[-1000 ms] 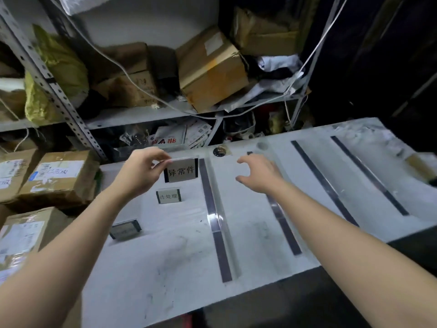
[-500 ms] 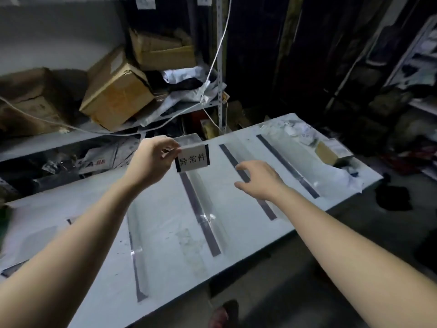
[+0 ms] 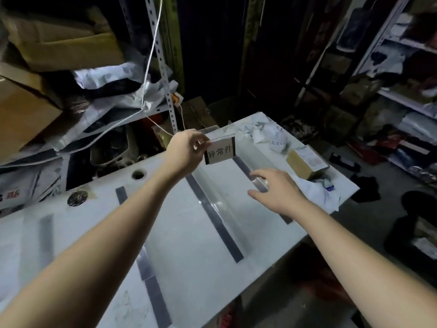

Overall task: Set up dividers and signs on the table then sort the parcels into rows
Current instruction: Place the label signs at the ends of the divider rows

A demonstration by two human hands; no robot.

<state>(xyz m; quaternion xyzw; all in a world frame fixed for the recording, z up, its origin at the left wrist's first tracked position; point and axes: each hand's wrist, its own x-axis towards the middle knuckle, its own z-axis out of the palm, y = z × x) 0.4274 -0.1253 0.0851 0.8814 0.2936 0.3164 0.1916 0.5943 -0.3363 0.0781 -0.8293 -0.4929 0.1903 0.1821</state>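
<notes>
My left hand (image 3: 186,152) pinches a small clear sign (image 3: 221,150) with black side strips and printed characters, held in the air above the far right part of the white table (image 3: 186,247). My right hand (image 3: 275,190) hovers open, palm down, over a clear divider with a dark tape strip (image 3: 250,174). Another clear divider on a dark strip (image 3: 214,216) runs across the middle of the table, and more strips (image 3: 151,278) lie to the left. A small tan parcel (image 3: 306,163) sits near the table's right end.
Crumpled white paper and plastic (image 3: 267,134) lie at the far right corner of the table. A metal shelf post (image 3: 163,67) with a white cable, cardboard boxes (image 3: 26,110) and bags stand behind. Shelving with goods (image 3: 402,102) fills the right side. A round hole (image 3: 138,174) opens near the table's back edge.
The view has swung to the right along the table. My left hand has carried the sign further toward the table's right end; my right hand moved right with it, still open.
</notes>
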